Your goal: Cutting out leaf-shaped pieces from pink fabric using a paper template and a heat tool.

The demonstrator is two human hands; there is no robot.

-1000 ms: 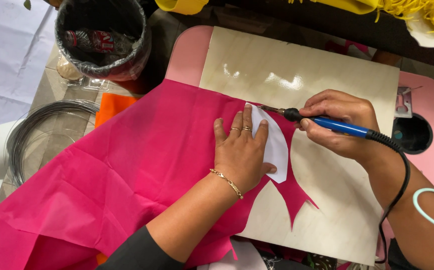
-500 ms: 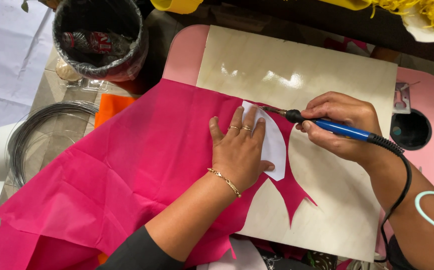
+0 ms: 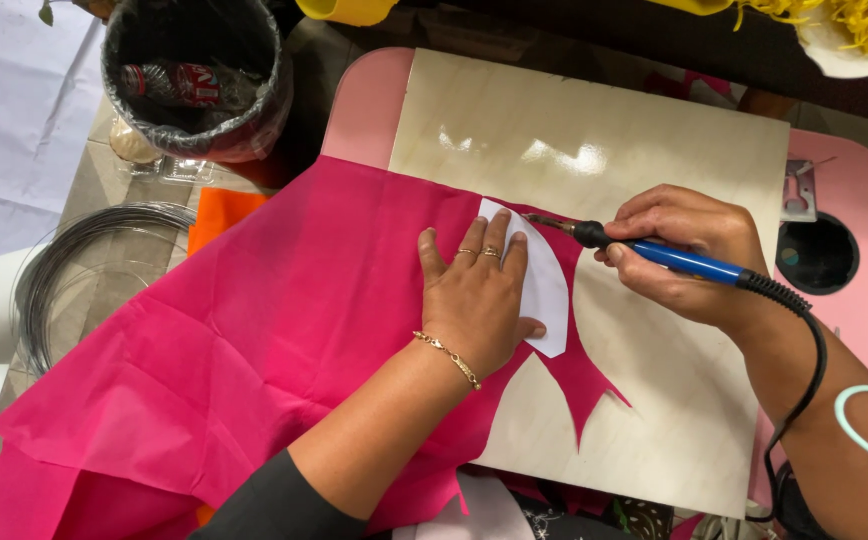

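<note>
Spreading across the pink table & pale board, the pink fabric takes up most of the view. Left hand lies flat, fingers spread wide, pinning a white template onto the fabric, gripping nothing. Right hand has fingers curled tight round a blue iron, w/ tip touching fabric at the template's top edge. Wire coil & lined bin sit far left.

The right hand has drawn the blue-handled hot cutting tool slightly back along the white paper template's top edge; the left hand has edged a little higher on the pink fabric.
</note>
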